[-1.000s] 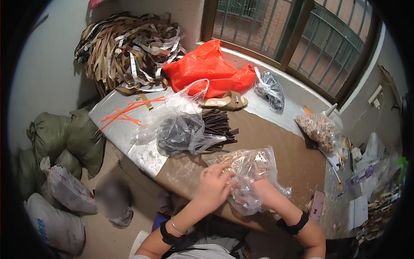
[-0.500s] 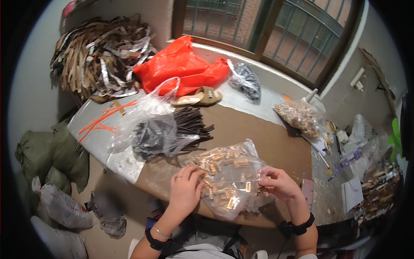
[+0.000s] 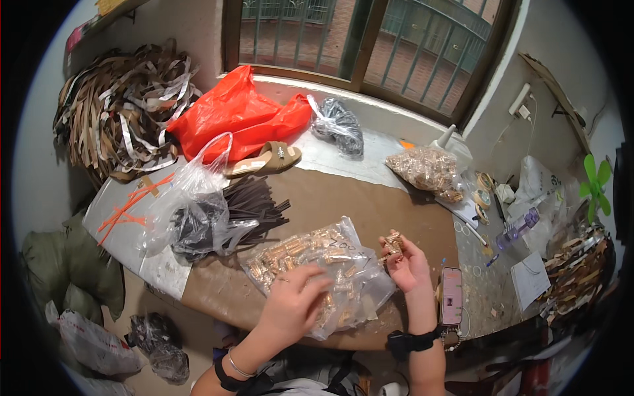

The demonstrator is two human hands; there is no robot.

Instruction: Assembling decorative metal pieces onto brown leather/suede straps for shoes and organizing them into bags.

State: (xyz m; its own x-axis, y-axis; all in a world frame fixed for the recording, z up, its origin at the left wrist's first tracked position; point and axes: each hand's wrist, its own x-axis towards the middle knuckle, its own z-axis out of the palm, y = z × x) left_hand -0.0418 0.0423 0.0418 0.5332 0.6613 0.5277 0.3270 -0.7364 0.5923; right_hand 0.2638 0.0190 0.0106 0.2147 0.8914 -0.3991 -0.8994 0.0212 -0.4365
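Plastic bag (image 3: 362, 282), clear and filled with small gold-coloured pieces, lies flat near the front edge of the table (image 3: 487, 310), askew to that edge on a brown sheet (image 3: 376, 198). It looks about as long as it is broad, so no clear long axis shows. The left hand (image 3: 288, 305) is nearer, reaching over the bag's left half; its fingers are loosely bent and blurred, and I cannot tell whether they grip anything. The right hand (image 3: 411, 269) is just beyond the bag's right side, so the bag lies to the left of its fingers. Thumb and fingertips there are closed on a small clump of gold pieces (image 3: 393, 244), whose length points roughly toward the far edge.

Right of that wrist, a phone (image 3: 452, 296) lies by the front edge. Another bag of pieces (image 3: 422, 168) sits toward the far right corner. Dark strips (image 3: 257, 204) stick out of a bag left of centre, with a sandal (image 3: 267, 160) behind them. Near the left corner lie orange strips (image 3: 122, 216); a red bag (image 3: 231, 122) slumps along the far edge.
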